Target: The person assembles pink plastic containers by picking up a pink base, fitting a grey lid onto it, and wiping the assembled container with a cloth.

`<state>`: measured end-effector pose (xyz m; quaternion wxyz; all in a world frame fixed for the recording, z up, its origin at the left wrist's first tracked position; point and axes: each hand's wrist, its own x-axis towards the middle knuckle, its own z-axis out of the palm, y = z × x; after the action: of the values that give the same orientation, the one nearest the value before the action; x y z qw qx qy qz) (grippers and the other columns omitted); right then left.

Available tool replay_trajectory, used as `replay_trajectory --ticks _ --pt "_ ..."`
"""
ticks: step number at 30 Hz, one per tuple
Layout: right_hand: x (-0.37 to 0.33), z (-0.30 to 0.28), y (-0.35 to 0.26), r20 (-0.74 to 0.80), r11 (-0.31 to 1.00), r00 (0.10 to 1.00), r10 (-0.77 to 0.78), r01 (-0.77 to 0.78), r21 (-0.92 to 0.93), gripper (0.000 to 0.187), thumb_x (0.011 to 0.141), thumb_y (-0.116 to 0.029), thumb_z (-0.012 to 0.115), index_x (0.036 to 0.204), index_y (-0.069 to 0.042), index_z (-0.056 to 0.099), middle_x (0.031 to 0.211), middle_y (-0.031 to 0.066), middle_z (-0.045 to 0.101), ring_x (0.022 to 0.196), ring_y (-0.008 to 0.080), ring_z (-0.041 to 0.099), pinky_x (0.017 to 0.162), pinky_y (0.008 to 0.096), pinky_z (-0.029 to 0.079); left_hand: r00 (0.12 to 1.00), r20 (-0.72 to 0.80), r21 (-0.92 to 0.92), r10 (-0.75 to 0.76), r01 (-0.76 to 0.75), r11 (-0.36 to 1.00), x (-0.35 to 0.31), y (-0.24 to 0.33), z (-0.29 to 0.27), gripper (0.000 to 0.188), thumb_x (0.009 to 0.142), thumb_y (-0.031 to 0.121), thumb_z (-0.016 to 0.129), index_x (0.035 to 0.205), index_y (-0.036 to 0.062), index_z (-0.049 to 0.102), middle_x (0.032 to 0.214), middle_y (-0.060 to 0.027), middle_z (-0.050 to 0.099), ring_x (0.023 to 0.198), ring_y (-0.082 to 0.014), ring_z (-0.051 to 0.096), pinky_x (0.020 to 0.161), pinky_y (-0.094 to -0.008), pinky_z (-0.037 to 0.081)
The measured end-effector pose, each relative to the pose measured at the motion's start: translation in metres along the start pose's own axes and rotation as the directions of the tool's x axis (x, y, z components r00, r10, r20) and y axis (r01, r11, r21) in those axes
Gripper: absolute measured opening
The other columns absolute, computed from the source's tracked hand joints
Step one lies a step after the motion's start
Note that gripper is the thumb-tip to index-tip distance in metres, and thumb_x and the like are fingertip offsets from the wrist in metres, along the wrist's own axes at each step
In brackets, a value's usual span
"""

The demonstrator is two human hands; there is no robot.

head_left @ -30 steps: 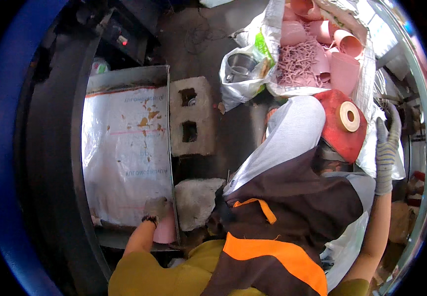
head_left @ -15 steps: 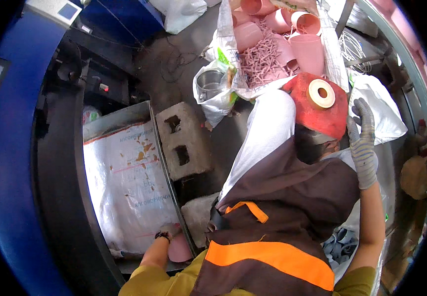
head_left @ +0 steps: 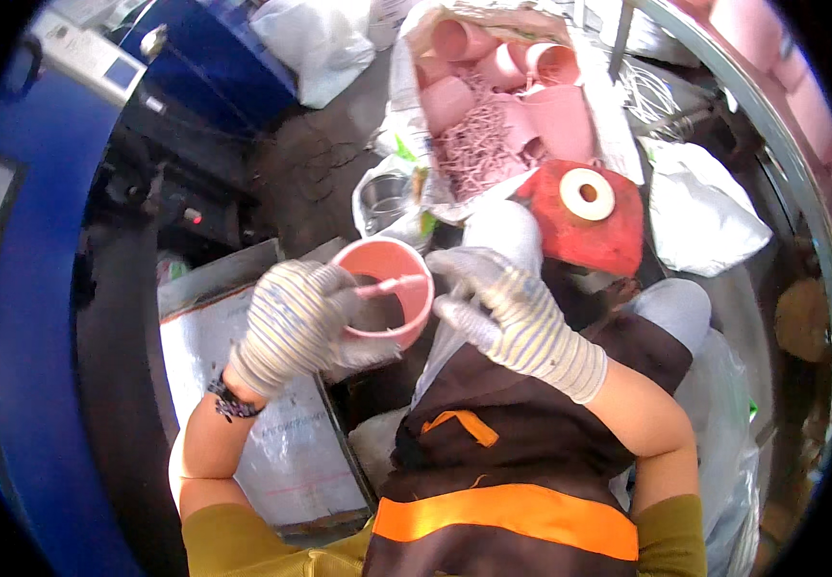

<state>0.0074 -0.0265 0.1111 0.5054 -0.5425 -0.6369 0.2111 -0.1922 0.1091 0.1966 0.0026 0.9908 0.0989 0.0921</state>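
At far left, a blue cabinet panel [head_left: 31, 221]; then, low down, a metal tray [head_left: 219, 279] lined with printed plastic film [head_left: 291, 471]. Above the tray, the left hand [head_left: 296, 322] in a striped glove, fingers wrapped around the left side of a pink cup [head_left: 382, 260]. Cup held up between both hands, mouth turned toward the camera, long axis therefore roughly along the line of sight (bottom too dark to make out). Across that mouth, a thin pink strip [head_left: 392, 287], lying left to right, its right end toward the right hand [head_left: 521, 317]. From the right fingers, cup and strip just to the left; thumb and forefinger parted, nothing visibly held, contact with the rim impossible to tell. Left hand the nearer, being on the cup itself. Beyond, a white sack [head_left: 618, 125] of more pink cups and shavings; farther right, a red pad [head_left: 598, 245] under a cream roll [head_left: 570, 197], then a white bag [head_left: 704, 207].
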Motion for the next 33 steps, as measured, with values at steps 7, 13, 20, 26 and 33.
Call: replay_trajectory --ticks 7,13,20,26,33 --pt "-0.025 -0.019 0.020 0.307 0.913 0.929 0.207 -0.071 -0.401 0.030 0.088 -0.034 0.059 0.114 -0.018 0.063 0.092 0.0141 0.068 0.076 0.0331 0.066 0.066 0.0422 0.053 0.961 0.068 -0.290 0.267 -0.237 0.927 0.043 0.035 0.026 0.033 0.072 0.038 0.077 0.086 0.0105 0.068 0.094 -0.0059 0.065 0.075 -0.0241 0.065 0.063 -0.0347 0.050" --pt "-0.054 -0.026 0.024 0.469 0.910 0.848 0.248 -0.038 -0.413 0.030 0.093 -0.039 0.049 0.099 -0.014 0.065 0.088 0.0152 0.068 0.075 0.0334 0.067 0.066 0.0437 0.054 0.854 0.057 -0.424 0.517 -0.448 0.787 0.064 0.036 0.058 0.024 0.076 0.027 0.071 0.092 0.0100 0.068 0.104 -0.0067 0.067 0.082 -0.0267 0.067 0.068 -0.0358 0.053" --pt "-0.068 -0.039 -0.014 0.471 0.971 0.876 0.103 0.015 -0.239 0.035 0.095 -0.042 0.045 0.101 -0.013 0.064 0.081 0.0095 0.065 0.071 0.0283 0.065 0.065 0.0411 0.055 0.937 -0.023 -0.556 0.348 -0.301 0.774 0.041 0.011 0.081 0.031 0.071 0.024 0.078 0.093 0.0071 0.065 0.089 -0.0098 0.066 0.078 -0.0288 0.064 0.071 -0.0377 0.051" --pt "-0.037 -0.151 -0.013 -0.266 0.605 0.964 0.027 -0.227 -0.763 0.038 0.093 -0.029 0.052 0.125 -0.008 0.051 0.110 0.0143 0.057 0.098 0.0295 0.058 0.086 0.0401 0.046 0.862 -0.038 -0.818 -0.505 0.264 0.512 0.006 -0.043 0.032 0.036 0.091 0.027 0.049 0.064 0.0033 0.053 0.065 -0.0013 0.049 0.057 -0.0077 0.044 0.051 -0.0255 0.033" --pt "-0.080 -0.208 0.004 -0.432 0.845 0.822 0.371 -0.492 -0.209 0.039 0.090 -0.025 0.063 0.124 -0.007 0.054 0.093 0.0142 0.066 0.089 0.0244 0.064 0.081 0.0361 0.048 0.888 0.315 -0.949 0.335 0.302 0.093 0.100 0.055 0.088 0.039 0.088 0.038 0.059 0.098 0.0000 0.064 0.124 -0.0209 0.055 0.117 -0.0247 0.050 0.099 -0.0361 0.038"
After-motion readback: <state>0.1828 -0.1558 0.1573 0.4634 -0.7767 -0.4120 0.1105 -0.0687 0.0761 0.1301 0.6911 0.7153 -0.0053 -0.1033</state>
